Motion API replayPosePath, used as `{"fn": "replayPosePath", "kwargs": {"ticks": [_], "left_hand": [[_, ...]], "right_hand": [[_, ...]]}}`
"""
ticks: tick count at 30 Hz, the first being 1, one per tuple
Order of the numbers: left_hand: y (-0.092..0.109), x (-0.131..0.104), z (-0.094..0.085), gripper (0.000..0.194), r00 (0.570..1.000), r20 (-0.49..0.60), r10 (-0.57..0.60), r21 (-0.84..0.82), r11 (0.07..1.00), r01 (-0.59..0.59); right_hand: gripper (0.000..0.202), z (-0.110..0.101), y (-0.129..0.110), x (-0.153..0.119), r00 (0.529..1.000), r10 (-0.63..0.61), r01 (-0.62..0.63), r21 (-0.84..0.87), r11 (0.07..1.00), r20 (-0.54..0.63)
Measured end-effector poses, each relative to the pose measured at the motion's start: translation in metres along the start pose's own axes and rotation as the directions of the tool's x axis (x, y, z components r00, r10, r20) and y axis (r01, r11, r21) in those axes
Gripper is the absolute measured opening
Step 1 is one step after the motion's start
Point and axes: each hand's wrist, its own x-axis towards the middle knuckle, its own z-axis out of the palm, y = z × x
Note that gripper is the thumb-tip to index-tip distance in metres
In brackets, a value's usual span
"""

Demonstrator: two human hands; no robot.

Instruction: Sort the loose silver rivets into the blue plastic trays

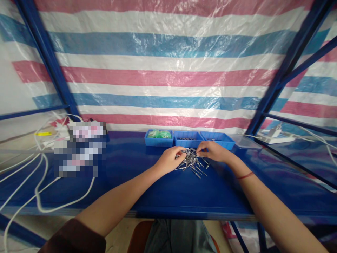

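A loose pile of silver pop rivets (pixel 193 162) with long thin stems lies on the blue tabletop (pixel 147 189). At the pile's left edge is my left hand (pixel 171 160), thumb and fingers curled towards each other. My right hand (pixel 212 151) comes in from the other side, its thumb and forefinger pinched together over the rivets. What either hand holds between the fingertips is too small to make out. Just behind the hands stand a left blue bin (pixel 159 141) with a green bag in it, a middle bin (pixel 186 143) holding some metal pieces, and a right bin (pixel 223 143) with a few small pieces.
White cables (pixel 43 186) trail over the table's left side, near a blurred patch (pixel 81 151). A clear plastic lid (pixel 247 141) lies right of the bins. A power strip (pixel 276 136) sits farther right. Blue frame posts (pixel 273 84) and striped sheeting (pixel 168 77) enclose the back.
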Motion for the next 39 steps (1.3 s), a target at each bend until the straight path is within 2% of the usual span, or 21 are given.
{"fn": "replayPosePath", "kwargs": {"ticks": [3, 6, 9, 13, 25, 31, 39], "left_hand": [[-0.001, 0.0, 0.001, 0.026, 0.999, -0.023, 0.026, -0.016, 1.0, -0.026], [0.001, 0.001, 0.001, 0.032, 0.998, -0.04, 0.051, -0.055, 0.997, -0.053], [0.004, 0.001, 0.0, 0.026, 0.998, -0.029, 0.047, -0.111, 0.993, -0.05], [0.007, 0.002, -0.003, 0.019, 0.999, -0.035, -0.007, -0.174, 0.985, 0.001], [0.012, 0.002, -0.003, 0.024, 1.0, -0.024, 0.0, -0.218, 0.976, -0.005], [0.009, 0.002, 0.0, 0.02, 0.999, -0.039, 0.018, -0.196, 0.98, -0.025], [0.004, 0.003, -0.002, 0.01, 0.975, -0.223, -0.003, -0.129, 0.991, -0.027]], "right_hand": [[0.026, 0.003, -0.011, 0.002, 0.984, 0.01, 0.015, 0.14, 0.99, -0.177], [0.029, 0.011, -0.027, 0.007, 0.956, 0.067, 0.036, 0.342, 0.939, -0.285], [0.029, 0.021, -0.04, 0.011, 0.938, 0.089, 0.085, 0.472, 0.878, -0.335], [0.031, 0.03, -0.048, 0.014, 0.934, 0.116, 0.1, 0.559, 0.823, -0.337], [0.022, 0.027, -0.053, 0.013, 0.932, 0.064, 0.15, 0.539, 0.828, -0.358], [0.024, 0.028, -0.054, 0.013, 0.927, 0.058, 0.156, 0.522, 0.838, -0.371], [0.025, 0.026, -0.051, 0.013, 0.921, 0.049, 0.113, 0.386, 0.916, -0.385]]}}
